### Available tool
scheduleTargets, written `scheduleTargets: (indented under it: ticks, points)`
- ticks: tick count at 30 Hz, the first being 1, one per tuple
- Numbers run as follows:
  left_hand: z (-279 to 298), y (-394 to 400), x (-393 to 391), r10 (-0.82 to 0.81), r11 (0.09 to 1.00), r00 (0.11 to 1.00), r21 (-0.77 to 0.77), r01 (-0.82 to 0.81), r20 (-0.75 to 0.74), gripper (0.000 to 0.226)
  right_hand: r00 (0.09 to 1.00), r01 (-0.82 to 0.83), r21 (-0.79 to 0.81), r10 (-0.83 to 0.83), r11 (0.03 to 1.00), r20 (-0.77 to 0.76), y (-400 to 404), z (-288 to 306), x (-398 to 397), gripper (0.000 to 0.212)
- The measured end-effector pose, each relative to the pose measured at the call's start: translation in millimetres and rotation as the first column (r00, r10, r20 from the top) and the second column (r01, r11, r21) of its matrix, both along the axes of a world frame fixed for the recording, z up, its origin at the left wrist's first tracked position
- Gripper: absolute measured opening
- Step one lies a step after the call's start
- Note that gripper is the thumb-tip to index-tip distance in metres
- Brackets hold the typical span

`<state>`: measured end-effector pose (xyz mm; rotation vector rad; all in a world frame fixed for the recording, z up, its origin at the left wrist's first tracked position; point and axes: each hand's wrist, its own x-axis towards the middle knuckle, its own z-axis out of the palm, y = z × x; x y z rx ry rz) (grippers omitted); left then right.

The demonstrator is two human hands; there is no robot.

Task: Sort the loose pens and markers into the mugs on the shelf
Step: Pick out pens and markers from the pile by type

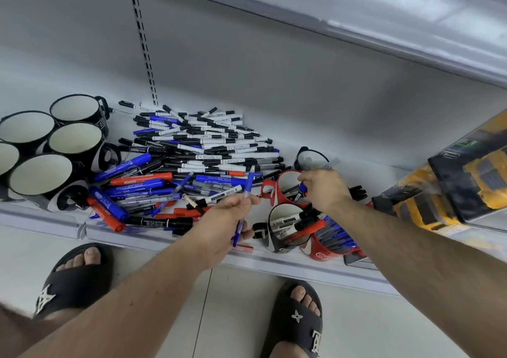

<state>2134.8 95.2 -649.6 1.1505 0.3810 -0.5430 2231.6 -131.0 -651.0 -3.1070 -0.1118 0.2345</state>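
Pens and markers (pixel 197 149) sprawl in a heap at frame centre on the shelf (pixel 301 264). Left hand (pixel 227 229) pinches a blue pen (pixel 245 207) just below the heap; right hand (pixel 323 190) grips another blue pen (pixel 302 188) over a red mug (pixel 285 190). Empty black mugs (pixel 55 149) cluster far left.

No legible text on pens (pixel 208 149), mugs (pixel 41 178).

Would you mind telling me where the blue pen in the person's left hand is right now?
In the head view, the blue pen is pinched upright in the left hand, centre frame over the shelf's front edge, between the loose pile and the red mug.
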Motion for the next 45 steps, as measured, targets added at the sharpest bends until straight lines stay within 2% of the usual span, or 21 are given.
scheduleTargets:
  ticks: [6, 7, 9, 10, 12, 13, 15, 17, 19, 20, 24, 26, 29, 33, 35, 37, 40, 43, 45]
  points:
    - [3, -5, 0, 0.015, 1.000, 0.999, -0.002, -0.014, 0.048, 0.020, 0.999, 0.041, -0.013, -0.041, 0.999, -0.035, -4, 19, -5, 0.036]
    - [3, -5, 0, 0.021, 1.000, 0.998, -0.012, -0.020, 0.057, 0.018, 0.998, 0.063, 0.061, -0.064, 0.996, 0.007, -3, 26, -10, 0.036]
    - [4, -5, 0, 0.034, 0.998, 0.998, -0.056, -0.031, 0.055, 0.015, 0.980, 0.137, 0.316, -0.175, 0.939, 0.095, 5, 46, -22, 0.033]
    - [5, -5, -1, 0.044, 0.995, 0.998, -0.097, -0.039, 0.048, 0.013, 0.963, 0.197, 0.462, -0.258, 0.865, 0.072, 11, 57, -30, 0.029]
    - [8, -7, -1, 0.083, 0.975, 0.996, -0.209, -0.079, 0.014, 0.009, 0.922, 0.369, 0.702, -0.335, 0.609, -0.194, 28, 79, -50, 0.020]
    - [11, -8, -1, 0.109, 0.958, 0.994, -0.264, -0.107, -0.011, 0.009, 0.884, 0.466, 0.736, -0.304, 0.491, -0.356, 37, 85, -62, 0.016]
    - [15, -11, -2, 0.139, 0.934, 0.990, -0.327, -0.144, -0.037, 0.012, 0.805, 0.591, 0.706, -0.224, 0.390, -0.550, 48, 89, -83, 0.017]
    - [17, -15, -4, 0.125, 0.937, 0.992, -0.325, -0.125, -0.021, 0.018, 0.766, 0.642, 0.714, -0.187, 0.280, -0.615, 50, 83, -98, 0.018]
    - [19, -19, -8, 0.086, 0.957, 0.996, -0.278, -0.079, 0.012, 0.024, 0.781, 0.623, 0.762, -0.194, 0.180, -0.593, 48, 80, -105, 0.013]
    - [19, -20, -10, 0.071, 0.965, 0.997, -0.255, -0.064, 0.018, 0.024, 0.799, 0.597, 0.782, -0.219, 0.180, -0.560, 45, 81, -106, 0.012]
    - [24, -14, -9, 0.101, 0.963, 0.994, -0.248, -0.110, -0.050, 0.018, 0.881, 0.461, 0.799, -0.306, 0.387, -0.361, 27, 91, -100, 0.014]
    - [25, -9, -6, 0.102, 0.976, 0.994, -0.190, -0.107, -0.036, 0.017, 0.905, 0.409, 0.791, -0.312, 0.455, -0.289, 21, 98, -98, 0.019]
    - [26, -15, -8, 0.005, 1.000, 0.999, -0.020, -0.004, 0.052, 0.012, 0.922, 0.354, 0.808, -0.322, 0.470, -0.216, 16, 105, -96, 0.019]
    - [26, -33, -15, -0.172, 0.979, 0.977, 0.131, 0.155, 0.130, 0.013, 0.904, 0.335, 0.848, -0.393, 0.411, -0.167, 7, 113, -92, 0.018]
    - [25, -36, -15, -0.188, 0.974, 0.974, 0.154, 0.168, 0.127, 0.015, 0.870, 0.322, 0.825, -0.488, 0.464, -0.065, -9, 124, -85, 0.019]
    - [24, -36, -13, -0.173, 0.976, 0.978, 0.150, 0.156, 0.114, 0.016, 0.839, 0.329, 0.752, -0.542, 0.571, 0.044, -27, 136, -81, 0.017]
    - [23, -35, -12, -0.160, 0.976, 0.982, 0.164, 0.141, 0.104, 0.013, 0.847, 0.402, 0.495, -0.518, 0.770, 0.118, -45, 126, -77, 0.022]
    - [19, -33, -14, -0.160, 0.970, 0.982, 0.200, 0.139, 0.096, 0.012, 0.907, 0.399, 0.234, -0.419, 0.887, 0.038, -50, 90, -74, 0.025]
    - [15, -30, -15, -0.165, 0.965, 0.982, 0.222, 0.141, 0.095, 0.012, 0.923, 0.384, 0.194, -0.378, 0.903, -0.070, -50, 67, -72, 0.023]
